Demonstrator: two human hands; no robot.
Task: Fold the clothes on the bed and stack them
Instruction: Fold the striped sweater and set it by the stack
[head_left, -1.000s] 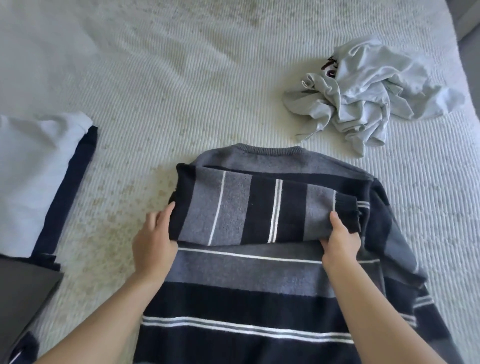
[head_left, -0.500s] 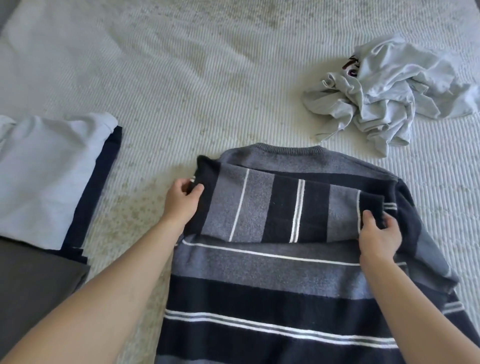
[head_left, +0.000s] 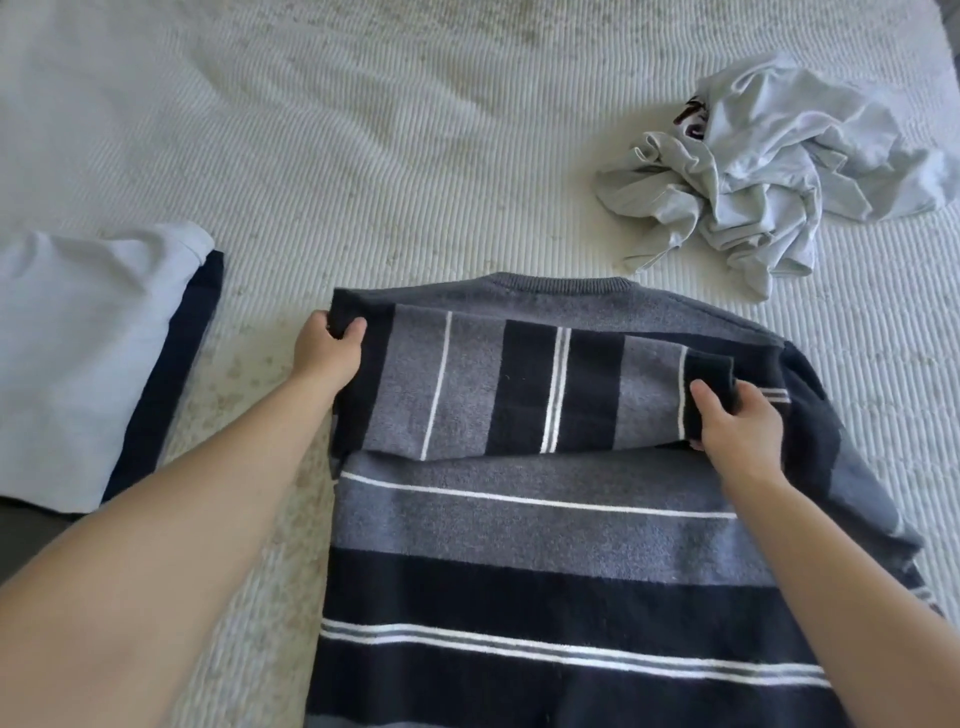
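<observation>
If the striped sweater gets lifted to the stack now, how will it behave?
The striped sweater is likely floppy: its folded sleeve drapes between the left hand and right hand. The thick knit probably grips rather than slips, and seems fairly heavy.

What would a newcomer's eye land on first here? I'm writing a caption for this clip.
The striped sweater spread at centre, with one sleeve folded across its chest. The left hand holds the sleeve's fold at the shoulder and the right hand pinches its cuff. After that, the crumpled pale garment at upper right and the folded stack at the left edge.
</observation>
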